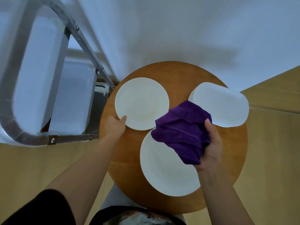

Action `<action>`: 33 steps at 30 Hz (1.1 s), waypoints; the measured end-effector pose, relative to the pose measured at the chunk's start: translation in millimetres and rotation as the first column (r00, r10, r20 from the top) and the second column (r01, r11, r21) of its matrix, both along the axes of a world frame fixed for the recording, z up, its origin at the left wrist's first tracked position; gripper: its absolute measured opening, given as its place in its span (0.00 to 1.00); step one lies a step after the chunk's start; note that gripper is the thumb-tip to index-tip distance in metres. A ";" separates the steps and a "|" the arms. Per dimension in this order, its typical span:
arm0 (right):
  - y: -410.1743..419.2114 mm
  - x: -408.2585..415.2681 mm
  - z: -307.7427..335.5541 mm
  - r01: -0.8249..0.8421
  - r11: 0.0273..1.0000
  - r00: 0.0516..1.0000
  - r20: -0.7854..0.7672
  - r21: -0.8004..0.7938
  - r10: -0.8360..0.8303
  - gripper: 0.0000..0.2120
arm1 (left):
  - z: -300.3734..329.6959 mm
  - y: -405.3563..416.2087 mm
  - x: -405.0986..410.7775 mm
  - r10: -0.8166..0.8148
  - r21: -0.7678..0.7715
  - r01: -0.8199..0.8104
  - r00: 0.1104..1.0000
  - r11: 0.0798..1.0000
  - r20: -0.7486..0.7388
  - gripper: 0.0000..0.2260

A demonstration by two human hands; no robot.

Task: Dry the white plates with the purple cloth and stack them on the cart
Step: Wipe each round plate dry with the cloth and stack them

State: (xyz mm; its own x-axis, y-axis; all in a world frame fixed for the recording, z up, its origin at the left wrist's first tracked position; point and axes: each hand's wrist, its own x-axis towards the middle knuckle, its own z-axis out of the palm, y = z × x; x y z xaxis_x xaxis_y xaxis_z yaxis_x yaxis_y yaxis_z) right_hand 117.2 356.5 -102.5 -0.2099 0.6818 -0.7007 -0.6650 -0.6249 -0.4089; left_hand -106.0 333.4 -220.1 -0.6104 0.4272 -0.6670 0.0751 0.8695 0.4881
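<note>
First plate not yet lifted: left hand (115, 125) pinches the left-centre plate (141, 103) rim on the table (230, 153), right hand (211, 146) fingers grip the purple cloth (181, 132) mid-frame; next, likely lift and wipe.

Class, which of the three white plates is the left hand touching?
The far-left round plate: the left hand holds its near edge. The other two lie free.

This looks like a plain room in a home or a small dining area rather than a fitted kitchen. A round wooden worktop (175, 73) stands against a bare white wall (178, 26) on a light wood-look floor (267, 143), with a metal-framed cart (21, 98) just beside it.
</note>
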 end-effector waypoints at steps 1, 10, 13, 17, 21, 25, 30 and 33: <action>1.1 -4.1 -0.5 -0.020 1.000 1.000 0.003 -0.022 0.020 0.11 | -2.7 3.9 -2.2 -0.001 0.000 0.001 1.000 1.000 0.029 0.14; 6.1 -33.9 -4.5 -0.031 0.990 0.999 0.004 -0.137 0.031 0.33 | -11.3 28.4 -5.3 0.203 0.050 -0.221 0.948 0.974 0.244 0.19; 7.3 -36.1 0.6 -0.007 0.992 0.999 0.040 -0.124 0.013 0.14 | -4.6 34.2 -3.7 0.249 0.120 -0.294 0.923 0.948 0.293 0.21; 4.5 -40.0 5.1 0.030 0.996 0.998 0.057 -0.084 -0.025 0.17 | 5.9 38.5 -8.9 0.304 0.195 -0.404 0.865 0.894 0.399 0.19; 5.9 -47.6 18.0 0.106 0.992 0.962 0.245 0.073 -0.121 0.18 | 19.9 36.0 -18.4 0.267 0.259 -0.449 0.809 0.855 0.524 0.19; 10.3 -62.0 38.2 -0.121 0.861 0.660 0.688 0.494 -0.302 0.13 | 47.6 33.5 -16.6 0.118 0.374 -0.410 0.789 0.832 0.603 0.17; 7.4 -72.0 29.1 -0.861 0.469 0.146 0.979 0.196 -0.143 0.30 | 89.0 19.5 12.2 0.049 0.348 -0.430 0.684 0.833 0.728 0.27; -9.7 -61.9 25.6 -0.959 0.283 0.027 0.991 -0.012 0.134 0.38 | 105.2 7.8 32.8 0.086 0.270 -0.447 0.630 0.853 0.772 0.22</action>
State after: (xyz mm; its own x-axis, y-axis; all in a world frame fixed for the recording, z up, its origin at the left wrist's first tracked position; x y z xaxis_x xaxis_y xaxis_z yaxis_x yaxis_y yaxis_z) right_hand 55.3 346.8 -76.9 -0.4618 0.8305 -0.3116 0.6967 0.1222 -0.7068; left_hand -73.1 341.2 -114.9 -0.1520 0.6552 -0.7400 -0.6515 0.4966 0.5735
